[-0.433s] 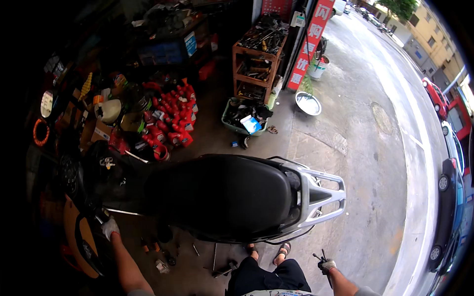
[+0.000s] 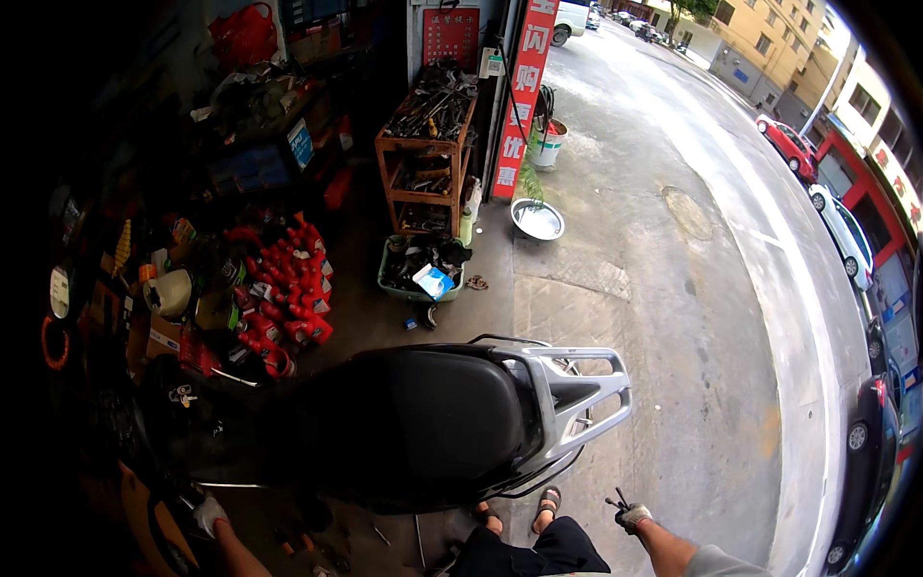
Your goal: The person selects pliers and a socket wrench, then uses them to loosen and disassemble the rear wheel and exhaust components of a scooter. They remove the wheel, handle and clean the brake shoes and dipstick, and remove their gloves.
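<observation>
From where I watch, a scooter [image 2: 394, 413] stands on the ground right in front of the person. Its long black seat faces up at me. Its front points left into the dark shop, and its silver rear rack [image 2: 550, 409] pokes out to the right, into the light. Far over on the left, my left grip [image 2: 209, 515], in a pale glove, is closed around the end of the handlebar [image 2: 190, 497]. My right grip [image 2: 632, 517], also gloved, is well apart from the scooter and squeezes some thin dark tools [image 2: 621, 502]. I see sandals [image 2: 549, 500] on the feet close to the seat's near side. Past the scooter, I see lots of red bottles [image 2: 288, 298] in a heap, and a green tub [image 2: 406, 290] full of dark bits. Behind the tub is a brown shelf [image 2: 415, 146] loaded with tools. A round basin [image 2: 538, 221] sits outside, and cars line the road.
</observation>
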The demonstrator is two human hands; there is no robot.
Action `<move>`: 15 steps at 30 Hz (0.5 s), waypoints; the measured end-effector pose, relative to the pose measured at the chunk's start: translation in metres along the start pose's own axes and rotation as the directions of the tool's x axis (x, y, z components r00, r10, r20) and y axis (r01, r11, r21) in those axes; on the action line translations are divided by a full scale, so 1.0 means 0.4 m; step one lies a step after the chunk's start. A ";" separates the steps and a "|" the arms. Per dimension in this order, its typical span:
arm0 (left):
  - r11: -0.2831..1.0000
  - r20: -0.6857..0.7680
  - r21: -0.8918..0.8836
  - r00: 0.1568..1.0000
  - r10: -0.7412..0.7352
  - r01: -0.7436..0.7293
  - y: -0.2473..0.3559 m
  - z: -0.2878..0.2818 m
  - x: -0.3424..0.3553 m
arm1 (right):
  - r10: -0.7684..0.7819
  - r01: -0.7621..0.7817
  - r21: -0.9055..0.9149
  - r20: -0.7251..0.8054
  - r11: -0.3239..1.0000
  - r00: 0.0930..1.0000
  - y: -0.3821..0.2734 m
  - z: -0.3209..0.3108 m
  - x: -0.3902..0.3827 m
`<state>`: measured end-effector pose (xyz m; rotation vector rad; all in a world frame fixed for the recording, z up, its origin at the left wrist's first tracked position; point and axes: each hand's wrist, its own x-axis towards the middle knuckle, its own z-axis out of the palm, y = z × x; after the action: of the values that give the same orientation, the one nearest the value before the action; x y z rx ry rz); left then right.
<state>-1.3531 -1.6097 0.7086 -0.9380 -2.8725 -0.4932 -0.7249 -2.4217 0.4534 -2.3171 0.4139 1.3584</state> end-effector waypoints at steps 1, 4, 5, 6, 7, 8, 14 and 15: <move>0.985 -0.080 0.126 0.990 -0.113 0.122 -0.019 -0.004 0.017 | -0.023 0.023 -0.036 0.004 0.999 1.000 -0.001 0.005 0.013; 0.992 0.143 -0.090 0.985 0.096 -0.083 0.054 0.045 -0.162 | -0.016 0.006 -0.098 -0.107 0.995 0.994 0.018 -0.042 -0.057; 0.986 0.158 -0.122 0.978 0.135 -0.116 0.094 0.018 -0.217 | -0.040 0.015 -0.169 -0.149 0.986 0.988 -0.001 -0.049 -0.096; 0.994 0.119 -0.087 0.990 0.080 -0.070 0.078 -0.003 -0.183 | -0.057 0.033 -0.175 -0.134 0.984 0.989 -0.013 -0.042 -0.080; 0.994 0.113 -0.089 0.991 0.074 -0.064 0.073 -0.011 -0.165 | -0.050 0.038 -0.123 -0.094 0.992 0.994 -0.016 -0.033 -0.054; 0.994 0.101 -0.102 0.993 0.055 -0.045 0.047 -0.018 -0.114 | -0.050 0.047 -0.077 -0.043 0.996 0.998 -0.020 -0.018 -0.023; 0.968 0.143 -0.193 0.971 0.189 -0.160 0.036 0.009 -0.136 | -0.037 0.020 -0.179 -0.092 0.984 0.995 -0.031 -0.014 -0.093; 0.962 0.163 -0.221 0.966 0.200 -0.162 0.062 0.003 -0.176 | -0.025 0.007 -0.170 -0.103 0.986 0.994 -0.020 -0.017 -0.101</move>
<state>-1.2815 -1.6301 0.7022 -1.3334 -2.8943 -0.7327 -0.7356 -2.4164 0.4935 -2.5327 0.3216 1.3133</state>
